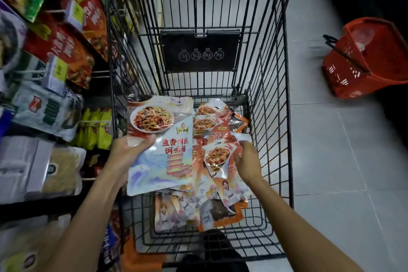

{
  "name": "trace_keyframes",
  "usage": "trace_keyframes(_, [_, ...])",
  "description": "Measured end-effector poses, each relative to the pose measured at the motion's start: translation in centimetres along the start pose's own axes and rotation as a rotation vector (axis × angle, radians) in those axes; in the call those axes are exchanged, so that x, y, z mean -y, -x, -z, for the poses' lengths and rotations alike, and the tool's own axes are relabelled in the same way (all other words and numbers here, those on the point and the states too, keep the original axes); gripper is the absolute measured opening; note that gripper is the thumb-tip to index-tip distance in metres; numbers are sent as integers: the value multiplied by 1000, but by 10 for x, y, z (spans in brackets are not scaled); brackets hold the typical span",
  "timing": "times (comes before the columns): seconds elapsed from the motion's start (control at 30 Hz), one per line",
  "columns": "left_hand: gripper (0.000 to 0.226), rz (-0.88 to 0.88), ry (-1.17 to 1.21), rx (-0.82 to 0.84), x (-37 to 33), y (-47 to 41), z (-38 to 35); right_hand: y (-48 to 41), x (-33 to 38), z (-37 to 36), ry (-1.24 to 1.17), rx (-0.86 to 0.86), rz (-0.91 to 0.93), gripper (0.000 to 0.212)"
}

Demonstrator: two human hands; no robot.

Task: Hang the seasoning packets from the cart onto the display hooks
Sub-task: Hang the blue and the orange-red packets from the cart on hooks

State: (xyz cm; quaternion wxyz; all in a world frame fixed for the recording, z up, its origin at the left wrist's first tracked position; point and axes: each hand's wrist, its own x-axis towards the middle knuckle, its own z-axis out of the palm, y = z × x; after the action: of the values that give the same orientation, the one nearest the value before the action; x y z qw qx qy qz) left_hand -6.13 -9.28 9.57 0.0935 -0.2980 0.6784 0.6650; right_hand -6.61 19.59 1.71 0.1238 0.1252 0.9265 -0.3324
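I look down into a black wire cart (273, 99) with several seasoning packets (212, 207) heaped on its floor. My left hand (127, 150) grips the left edge of a large pale-blue packet (163, 154) printed with a noodle dish and red characters, held above the heap. My right hand (246, 159) reaches into the cart and pinches the edge of an orange-and-white packet (217, 157) lying on the pile. The display hooks (97, 72) stick out from the rack on the left, most of them loaded with hanging packets.
The rack on the left is crowded with hanging goods: red packets (66, 51), yellow packs (97, 130), white bags (33, 161). A red plastic shopping basket (371, 59) stands on the grey tiled floor to the right. The cart's black flap (199, 51) hangs at its far end.
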Motion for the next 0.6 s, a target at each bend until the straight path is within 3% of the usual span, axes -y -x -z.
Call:
trace_keyframes(0.07, [34, 3, -37, -3, 8, 0, -4, -4, -19, -17, 34, 119, -147, 34])
trace_keyframes(0.17, [38, 30, -59, -11, 20, -1, -8, -5, -39, -32, 87, 235, -261, 72])
trace_keyframes(0.37, [28, 74, -87, -37, 39, -2, -10, -2, -46, -48, 233, 248, -361, 106])
trace_keyframes(0.5, [30, 125, -54, 6, 42, -3, -12, -1, -40, -54, 354, 173, -345, 107])
trace_keyframes(0.6, [31, 135, -24, 30, 45, -4, -14, -3, -39, -54, 312, 91, -415, 95])
